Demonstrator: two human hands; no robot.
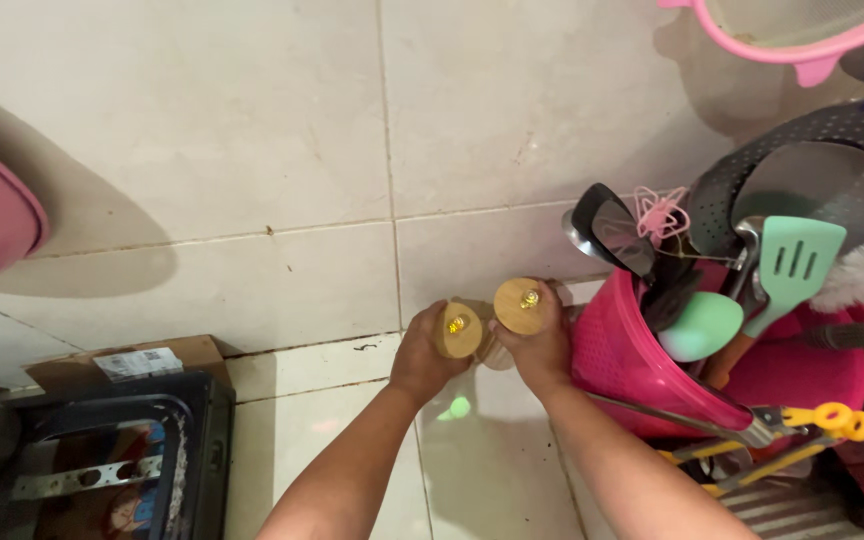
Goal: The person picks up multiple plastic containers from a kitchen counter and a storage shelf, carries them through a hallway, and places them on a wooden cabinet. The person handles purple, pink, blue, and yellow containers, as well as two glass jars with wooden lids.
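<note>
My left hand (420,355) grips a jar with a round wooden lid (459,329) that has a small gold knob. My right hand (544,350) grips a second jar with the same kind of wooden lid (522,304) and gold knob. Both jars stand side by side against the tiled wall (252,150), seen from above. Their bodies are mostly hidden by my fingers and the lids.
A pink utensil holder (617,365) stands right of my hands with a mint slotted turner (794,262), a mint spoon (702,326), black spatulas (612,230) and yellow-handled tongs (832,420). A pink strainer (802,35) hangs top right. A black rack (102,460) and cardboard box (132,360) sit lower left.
</note>
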